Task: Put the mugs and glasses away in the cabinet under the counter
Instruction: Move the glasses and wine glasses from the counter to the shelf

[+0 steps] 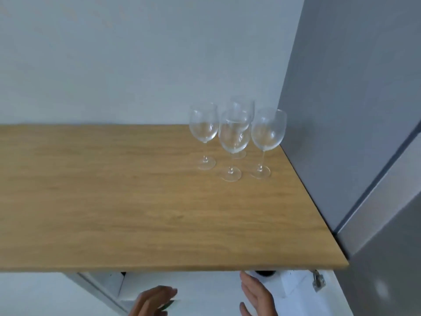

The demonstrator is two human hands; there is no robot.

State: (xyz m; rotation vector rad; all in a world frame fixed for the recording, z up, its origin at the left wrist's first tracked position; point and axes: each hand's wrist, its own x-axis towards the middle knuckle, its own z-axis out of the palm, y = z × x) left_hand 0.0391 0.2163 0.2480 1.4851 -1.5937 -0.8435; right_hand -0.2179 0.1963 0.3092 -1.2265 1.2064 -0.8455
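Observation:
Several clear wine glasses stand upright in a tight cluster at the back right of the wooden counter (136,201); the nearest one (232,142) is in front, one (203,128) to its left, one (267,133) to its right. Both hands are low, below the counter's front edge, in front of the open cabinet (205,286). My left hand (155,301) is blurred, palm down, fingers loosely bent, with a small green sliver showing under them. My right hand (256,297) is flat with fingers stretched out, holding nothing. Something dark (264,273) sits just under the counter edge inside the cabinet.
A tall grey appliance or cabinet side (353,133) closes off the counter's right end, close to the glasses. A plain wall runs behind. A metal door hinge (317,281) shows at the cabinet's right; a white panel edge (100,290) angles down at its left.

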